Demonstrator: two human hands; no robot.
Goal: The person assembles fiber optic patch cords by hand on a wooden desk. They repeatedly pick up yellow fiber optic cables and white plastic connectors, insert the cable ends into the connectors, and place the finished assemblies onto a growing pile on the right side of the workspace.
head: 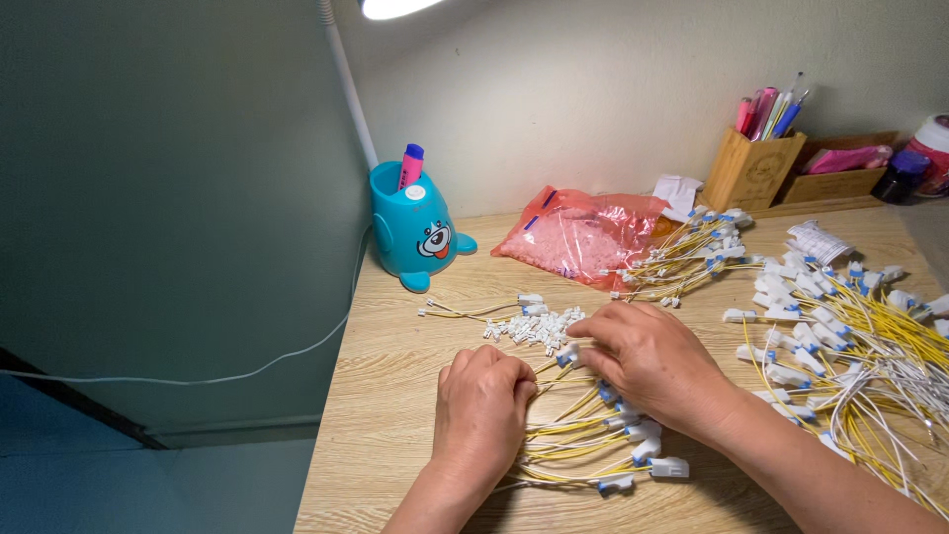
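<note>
My left hand (481, 407) rests on the wooden desk (395, 396), fingers curled over the ends of a bundle of yellow wires (578, 440) with white and blue connectors. Beside it, my right hand (649, 358) lies over the same bundle, its fingertips pinching a small white connector (568, 354). A little heap of tiny white plastic pieces (534, 326) lies just beyond my fingertips. What my left hand holds under its fingers is hidden.
A large pile of yellow wires with connectors (850, 336) covers the right side, with another pile (692, 252) behind. A pink plastic bag (583, 232), a blue animal-shaped pen holder (413, 227), a bamboo pen box (753, 163) and a lamp arm (351, 84) stand at the back.
</note>
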